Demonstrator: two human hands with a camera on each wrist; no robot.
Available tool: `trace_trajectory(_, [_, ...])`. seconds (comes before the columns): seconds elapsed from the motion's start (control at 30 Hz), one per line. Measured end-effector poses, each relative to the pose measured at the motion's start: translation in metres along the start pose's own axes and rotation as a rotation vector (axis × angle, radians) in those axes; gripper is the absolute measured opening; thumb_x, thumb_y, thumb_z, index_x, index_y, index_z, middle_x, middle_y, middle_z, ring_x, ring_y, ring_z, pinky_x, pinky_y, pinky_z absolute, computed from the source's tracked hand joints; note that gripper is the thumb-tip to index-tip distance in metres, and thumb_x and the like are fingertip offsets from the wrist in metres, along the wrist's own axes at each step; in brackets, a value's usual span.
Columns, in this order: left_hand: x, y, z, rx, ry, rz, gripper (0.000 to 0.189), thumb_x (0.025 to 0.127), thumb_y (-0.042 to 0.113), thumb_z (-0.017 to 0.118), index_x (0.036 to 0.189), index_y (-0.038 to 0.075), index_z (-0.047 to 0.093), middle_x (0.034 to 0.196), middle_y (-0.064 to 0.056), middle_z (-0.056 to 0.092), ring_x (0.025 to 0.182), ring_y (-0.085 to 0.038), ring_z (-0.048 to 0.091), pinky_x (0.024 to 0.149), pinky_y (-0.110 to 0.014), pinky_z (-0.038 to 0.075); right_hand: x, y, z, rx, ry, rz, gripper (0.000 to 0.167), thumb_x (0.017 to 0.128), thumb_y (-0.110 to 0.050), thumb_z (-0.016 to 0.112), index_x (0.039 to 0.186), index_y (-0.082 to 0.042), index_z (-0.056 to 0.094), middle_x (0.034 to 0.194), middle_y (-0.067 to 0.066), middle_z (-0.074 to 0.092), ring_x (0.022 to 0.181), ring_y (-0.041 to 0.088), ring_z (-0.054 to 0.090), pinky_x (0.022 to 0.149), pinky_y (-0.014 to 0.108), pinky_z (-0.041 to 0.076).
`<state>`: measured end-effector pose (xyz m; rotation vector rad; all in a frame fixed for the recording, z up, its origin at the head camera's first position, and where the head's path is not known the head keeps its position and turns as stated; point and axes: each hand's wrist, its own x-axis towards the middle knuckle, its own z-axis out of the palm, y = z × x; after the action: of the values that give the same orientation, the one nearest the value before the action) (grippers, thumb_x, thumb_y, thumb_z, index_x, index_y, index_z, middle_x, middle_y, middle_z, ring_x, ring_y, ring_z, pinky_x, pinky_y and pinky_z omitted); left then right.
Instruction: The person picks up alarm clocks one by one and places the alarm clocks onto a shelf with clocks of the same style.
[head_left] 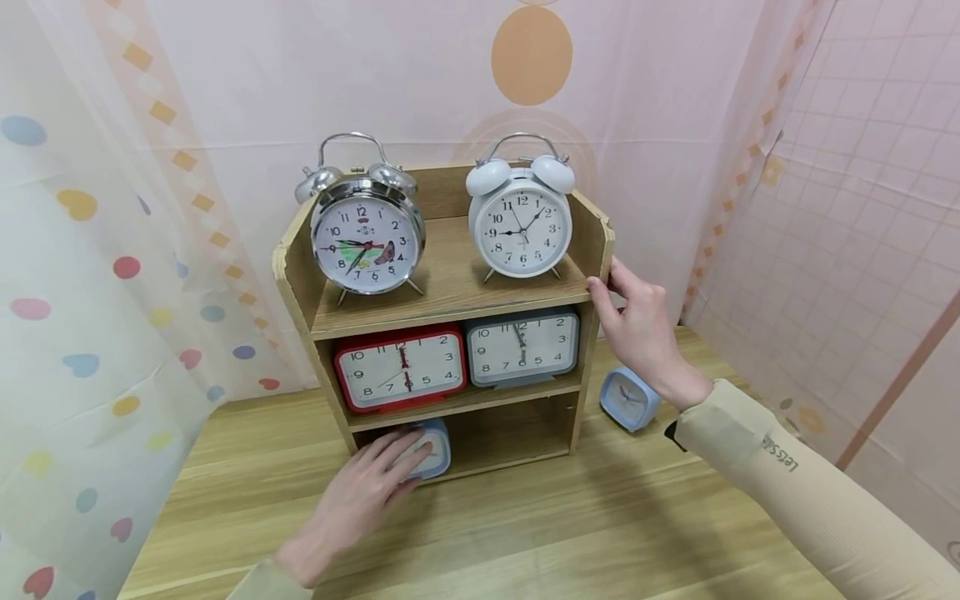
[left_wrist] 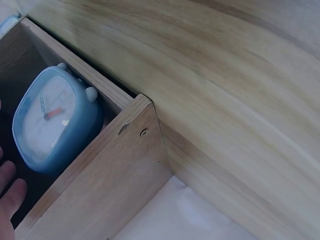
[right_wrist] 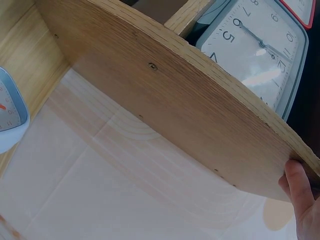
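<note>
A small light-blue alarm clock stands at the left end of the wooden shelf's bottom compartment. My left hand is at this clock with its fingers extended, covering part of it in the head view. In the left wrist view those fingertips appear beside the clock face, not wrapped round it. My right hand grips the right side panel of the wooden shelf, thumb at the front edge. The right wrist view shows a finger against the panel's outer face.
On the top board stand a silver twin-bell clock and a white twin-bell clock. A red clock and a grey clock fill the middle compartment. Another light-blue clock is on the table, right of the shelf.
</note>
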<state>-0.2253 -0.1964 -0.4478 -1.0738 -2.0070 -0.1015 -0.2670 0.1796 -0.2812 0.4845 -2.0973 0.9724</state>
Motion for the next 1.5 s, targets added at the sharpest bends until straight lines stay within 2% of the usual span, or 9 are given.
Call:
trace_trajectory(0.23, [0.003, 0.0, -0.011, -0.04, 0.088, 0.03, 0.05, 0.114, 0.04, 0.036, 0.123, 0.01, 0.075, 0.123, -0.012, 0.077, 0.108, -0.031, 0.073, 0.086, -0.045, 0.06, 0.0, 0.0, 0.001, 0.002, -0.017, 0.01, 0.03, 0.109, -0.015, 0.056, 0.129, 0.003, 0.068, 0.121, 0.025, 0.077, 0.115, 0.04, 0.075, 0.078, 0.053, 0.064])
trace_trajectory(0.57, [0.008, -0.001, -0.025, -0.078, 0.12, -0.016, 0.047, 0.111, 0.046, 0.045, 0.124, 0.012, 0.075, 0.121, -0.011, 0.077, 0.108, -0.029, 0.074, 0.084, -0.041, 0.06, 0.001, 0.001, -0.005, -0.004, -0.053, 0.041, 0.035, 0.108, -0.018, 0.058, 0.138, -0.002, 0.065, 0.129, 0.022, 0.075, 0.124, 0.039, 0.071, 0.081, 0.049, 0.065])
trace_trajectory(0.73, [0.011, -0.002, -0.028, -0.089, 0.176, -0.011, 0.047, 0.11, 0.046, 0.049, 0.126, 0.01, 0.075, 0.12, -0.012, 0.078, 0.107, -0.028, 0.074, 0.081, -0.04, 0.059, -0.001, 0.006, -0.008, 0.024, -0.056, 0.067, 0.043, 0.107, -0.022, 0.06, 0.148, -0.009, 0.06, 0.15, 0.017, 0.063, 0.139, 0.037, 0.061, 0.103, 0.054, 0.059])
trace_trajectory(0.9, [0.013, -0.004, -0.03, -0.076, 0.259, 0.013, 0.045, 0.109, 0.044, 0.054, 0.124, 0.008, 0.076, 0.119, -0.015, 0.078, 0.102, -0.03, 0.075, 0.081, -0.038, 0.061, -0.004, 0.013, -0.011, 0.01, -0.065, 0.085, 0.055, 0.109, -0.034, 0.056, 0.159, -0.012, 0.047, 0.165, 0.015, 0.048, 0.153, 0.037, 0.045, 0.123, 0.058, 0.04])
trace_trajectory(1.03, [0.014, -0.006, -0.033, -0.051, 0.298, 0.026, 0.045, 0.108, 0.043, 0.056, 0.123, 0.006, 0.077, 0.118, -0.017, 0.079, 0.101, -0.032, 0.076, 0.099, -0.03, 0.06, -0.006, 0.017, -0.012, -0.019, -0.072, 0.085, 0.058, 0.109, -0.039, 0.056, 0.161, -0.015, 0.044, 0.168, 0.012, 0.044, 0.158, 0.036, 0.039, 0.13, 0.058, 0.029])
trace_trajectory(1.13, [0.016, -0.007, -0.036, -0.054, 0.32, 0.029, 0.045, 0.108, 0.042, 0.057, 0.123, 0.005, 0.077, 0.116, -0.019, 0.079, 0.1, -0.034, 0.075, 0.117, -0.023, 0.047, -0.007, 0.02, -0.013, -0.029, -0.074, 0.077, 0.058, 0.109, -0.038, 0.055, 0.161, -0.016, 0.043, 0.168, 0.012, 0.043, 0.158, 0.037, 0.037, 0.13, 0.059, 0.028])
trace_trajectory(1.27, [0.02, -0.008, -0.039, -0.067, 0.379, 0.028, 0.045, 0.107, 0.041, 0.059, 0.118, 0.001, 0.077, 0.114, -0.023, 0.078, 0.1, -0.037, 0.073, 0.124, -0.019, 0.037, -0.01, 0.024, -0.014, -0.042, -0.086, 0.075, 0.058, 0.11, -0.037, 0.053, 0.162, -0.014, 0.043, 0.169, 0.013, 0.041, 0.16, 0.039, 0.035, 0.13, 0.06, 0.026])
trace_trajectory(1.33, [0.022, -0.009, -0.04, -0.066, 0.421, 0.029, 0.045, 0.106, 0.04, 0.061, 0.115, -0.001, 0.077, 0.112, -0.025, 0.077, 0.106, -0.036, 0.072, 0.123, -0.02, 0.038, -0.012, 0.027, -0.015, -0.052, -0.098, 0.081, 0.058, 0.11, -0.036, 0.052, 0.162, -0.014, 0.042, 0.17, 0.014, 0.039, 0.16, 0.04, 0.033, 0.131, 0.061, 0.024])
trace_trajectory(1.5, [0.029, -0.012, -0.045, -0.07, 0.502, 0.031, 0.042, 0.104, 0.036, 0.065, 0.109, -0.003, 0.076, 0.107, -0.029, 0.076, 0.144, -0.019, 0.059, 0.122, -0.023, 0.042, -0.019, 0.036, -0.018, -0.073, -0.116, 0.099, 0.058, 0.109, -0.034, 0.052, 0.162, -0.011, 0.041, 0.17, 0.017, 0.038, 0.16, 0.044, 0.031, 0.131, 0.063, 0.022])
